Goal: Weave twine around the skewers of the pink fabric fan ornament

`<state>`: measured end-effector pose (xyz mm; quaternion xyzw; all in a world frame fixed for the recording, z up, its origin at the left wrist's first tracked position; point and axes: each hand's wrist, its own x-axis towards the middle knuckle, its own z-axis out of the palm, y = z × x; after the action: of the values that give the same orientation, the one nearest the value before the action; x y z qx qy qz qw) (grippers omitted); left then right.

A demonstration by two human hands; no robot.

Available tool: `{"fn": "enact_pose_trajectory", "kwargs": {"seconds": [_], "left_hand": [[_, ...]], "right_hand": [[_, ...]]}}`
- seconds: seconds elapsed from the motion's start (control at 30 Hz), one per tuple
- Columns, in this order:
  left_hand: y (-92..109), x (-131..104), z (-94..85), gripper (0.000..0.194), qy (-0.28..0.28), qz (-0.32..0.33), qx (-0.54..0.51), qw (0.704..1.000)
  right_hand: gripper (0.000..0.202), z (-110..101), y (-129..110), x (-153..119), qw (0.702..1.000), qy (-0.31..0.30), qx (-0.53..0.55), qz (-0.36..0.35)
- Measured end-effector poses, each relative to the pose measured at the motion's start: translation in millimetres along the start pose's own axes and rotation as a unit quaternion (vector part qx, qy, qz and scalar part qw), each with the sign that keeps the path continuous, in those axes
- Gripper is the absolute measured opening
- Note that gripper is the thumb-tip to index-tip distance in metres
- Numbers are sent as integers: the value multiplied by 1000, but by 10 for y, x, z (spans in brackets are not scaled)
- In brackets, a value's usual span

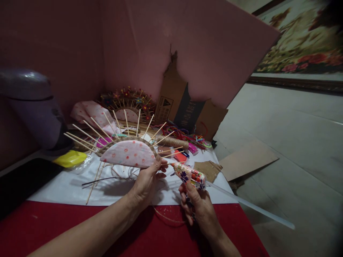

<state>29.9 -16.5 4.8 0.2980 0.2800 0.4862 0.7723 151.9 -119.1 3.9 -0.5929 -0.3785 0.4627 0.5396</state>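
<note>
1. On the worktop (66,221), head view, a red cloth covers the near edge and a white sheet (66,187) lies over its middle.
2. Left hand (147,182): fingers closed in a pinch on the right end of a half-round craft piece (128,153), thumb on its front face. The piece is held upright above the white sheet, near the middle of the worktop. It has a pink spotted fabric face, a rim of wound twine, and bare wooden sticks (88,137) fanning out from its curved edge.
3. Right hand (199,207): wrapped fully round the grip of a glue gun (190,175) with a patterned body. The nozzle points left, at or just beside the right end of the craft piece; contact cannot be told. A clear glue stick (249,205) juts from the gun's rear, out past the right edge of the worktop.
4. Far edge: a second, decorated fan piece (128,105) stands against the pink wall, beside folded cardboard (184,110).
5. Between the two pieces: a twine spool (173,141) and coloured cords (187,135).
6. Left edge: a yellow object (70,158) in clear wrap, just beside a purple container (34,107).
</note>
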Motion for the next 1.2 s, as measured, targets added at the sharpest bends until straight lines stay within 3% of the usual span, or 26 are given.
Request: {"fn": "enact_pose_trajectory", "kwargs": {"seconds": [1.2], "left_hand": [[-10, -9, -14, 35, -4, -16, 1, 1000]], "right_hand": [[46, -34, 72, 29, 999, 19, -27, -7]]}}
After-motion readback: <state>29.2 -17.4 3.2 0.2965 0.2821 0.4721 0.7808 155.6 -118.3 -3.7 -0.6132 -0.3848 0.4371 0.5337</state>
